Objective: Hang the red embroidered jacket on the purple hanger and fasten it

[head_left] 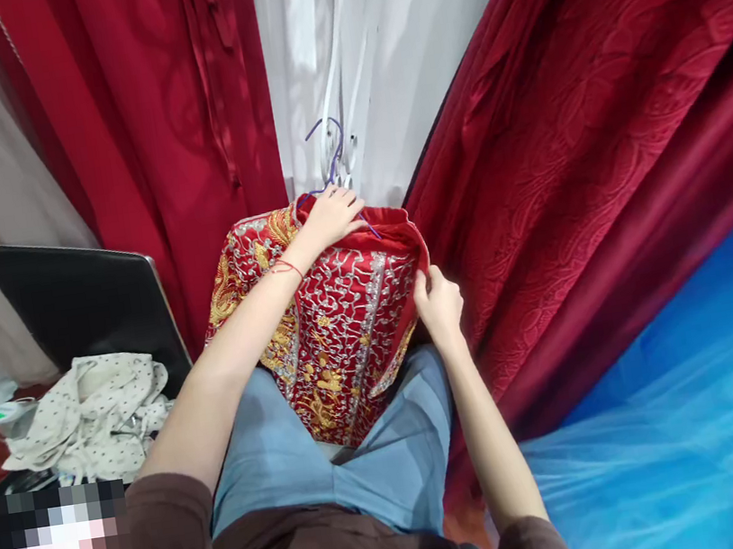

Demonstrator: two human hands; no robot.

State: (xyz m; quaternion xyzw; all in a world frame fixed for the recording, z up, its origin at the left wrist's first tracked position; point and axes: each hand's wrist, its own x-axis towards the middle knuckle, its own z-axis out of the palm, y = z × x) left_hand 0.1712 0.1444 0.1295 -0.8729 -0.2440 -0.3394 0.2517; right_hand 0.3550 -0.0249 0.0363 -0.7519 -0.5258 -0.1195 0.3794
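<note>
A red garment (340, 333), thick with gold and silver embroidery, hangs in front of my thighs. Its top opening shows a plain red lining. Inside that opening is a purple clothes hanger (340, 146), its hook pointing up against the white fabric. My left hand (333, 216) is closed over the hanger just below the hook, at the garment's top edge; its palm side is hidden. At the right side, the thumb and fingers of my right hand (438, 301) pinch the garment's red-lined edge.
Dark red drapes hang at the left (177, 92) and right (580, 144), with white cloth (413, 22) between. A black chair back (80, 301) stands left, by a crumpled white dotted cloth (99, 407). Blue tulle (686, 411) spreads at lower right.
</note>
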